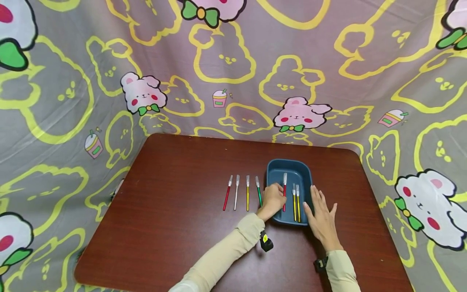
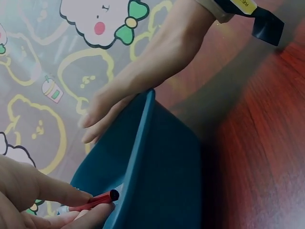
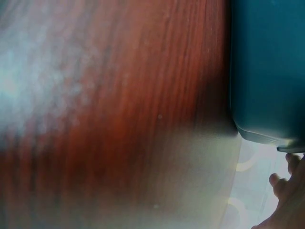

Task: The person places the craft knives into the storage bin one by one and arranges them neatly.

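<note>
My left hand reaches over the left rim of a blue plastic bin. Between thumb and fingers it pinches a red craft knife with a clear cap; the left wrist view shows the dark end of the red barrel sticking out of the grip. Two yellow craft knives lie side by side in the bin, to the right of the red one. Along the bin's right wall, my right hand has its fingers extended and rests at the rim, holding nothing.
Left of the bin, a row of capped craft knives lies on the brown table: red, silver, yellow and green, the last partly beside my left hand. A patterned cloth hangs around the table's back and sides.
</note>
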Demonstrator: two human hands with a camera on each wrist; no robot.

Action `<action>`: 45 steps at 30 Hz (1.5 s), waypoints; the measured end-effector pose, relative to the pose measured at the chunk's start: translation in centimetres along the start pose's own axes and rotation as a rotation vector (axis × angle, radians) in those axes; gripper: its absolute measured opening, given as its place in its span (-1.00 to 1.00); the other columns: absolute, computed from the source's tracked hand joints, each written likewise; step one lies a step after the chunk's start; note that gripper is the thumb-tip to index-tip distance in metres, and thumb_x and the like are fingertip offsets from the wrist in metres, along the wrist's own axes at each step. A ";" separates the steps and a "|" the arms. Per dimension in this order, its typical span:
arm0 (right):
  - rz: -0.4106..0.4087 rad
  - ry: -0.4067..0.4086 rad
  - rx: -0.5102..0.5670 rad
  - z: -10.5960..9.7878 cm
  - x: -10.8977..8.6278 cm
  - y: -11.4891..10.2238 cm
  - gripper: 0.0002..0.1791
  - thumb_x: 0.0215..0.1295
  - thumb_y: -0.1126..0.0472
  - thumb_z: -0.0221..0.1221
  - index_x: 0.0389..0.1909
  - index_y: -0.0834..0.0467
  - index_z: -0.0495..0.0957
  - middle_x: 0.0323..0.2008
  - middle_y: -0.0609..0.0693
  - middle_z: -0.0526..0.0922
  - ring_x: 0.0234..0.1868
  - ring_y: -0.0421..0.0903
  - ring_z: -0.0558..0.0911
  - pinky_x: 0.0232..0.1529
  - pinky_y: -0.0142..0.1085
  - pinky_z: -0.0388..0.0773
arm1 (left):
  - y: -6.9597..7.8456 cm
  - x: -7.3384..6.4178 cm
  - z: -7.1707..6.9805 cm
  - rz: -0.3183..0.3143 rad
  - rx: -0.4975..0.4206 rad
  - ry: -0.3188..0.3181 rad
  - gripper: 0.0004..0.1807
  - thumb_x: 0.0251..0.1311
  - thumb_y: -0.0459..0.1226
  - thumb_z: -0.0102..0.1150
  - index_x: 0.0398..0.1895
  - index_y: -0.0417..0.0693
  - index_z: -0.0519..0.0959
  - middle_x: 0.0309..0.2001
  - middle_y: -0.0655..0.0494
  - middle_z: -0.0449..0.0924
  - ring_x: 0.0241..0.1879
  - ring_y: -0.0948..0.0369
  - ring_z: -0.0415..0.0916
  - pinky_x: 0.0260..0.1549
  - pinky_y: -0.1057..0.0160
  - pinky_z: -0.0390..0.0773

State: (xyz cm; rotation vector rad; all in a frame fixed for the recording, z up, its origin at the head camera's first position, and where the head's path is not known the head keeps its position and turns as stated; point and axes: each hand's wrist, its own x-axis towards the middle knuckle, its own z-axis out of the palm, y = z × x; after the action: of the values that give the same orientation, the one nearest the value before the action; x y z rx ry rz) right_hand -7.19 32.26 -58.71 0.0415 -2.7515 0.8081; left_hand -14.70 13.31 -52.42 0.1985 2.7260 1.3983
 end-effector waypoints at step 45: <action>0.016 -0.019 0.040 -0.1 0.0 -0.2 -0.24 0.65 -0.03 0.00 0.71 0.12 0.02 0.65 0.23 0.12 0.59 0.39 0.12 0.34 0.64 -0.29 | -1.0 -0.3 4.7 0.007 0.109 -0.128 -0.74 -0.06 -0.44 0.49 -0.22 -0.18 0.77 -0.30 0.00 0.77 -0.23 0.03 0.72 -0.28 0.25 0.66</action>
State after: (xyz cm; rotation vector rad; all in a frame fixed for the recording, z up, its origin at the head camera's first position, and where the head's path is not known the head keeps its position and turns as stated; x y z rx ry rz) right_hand -7.17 32.19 -58.52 0.0352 -2.7565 0.8713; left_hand -13.87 16.45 -56.00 0.2934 2.6990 1.1953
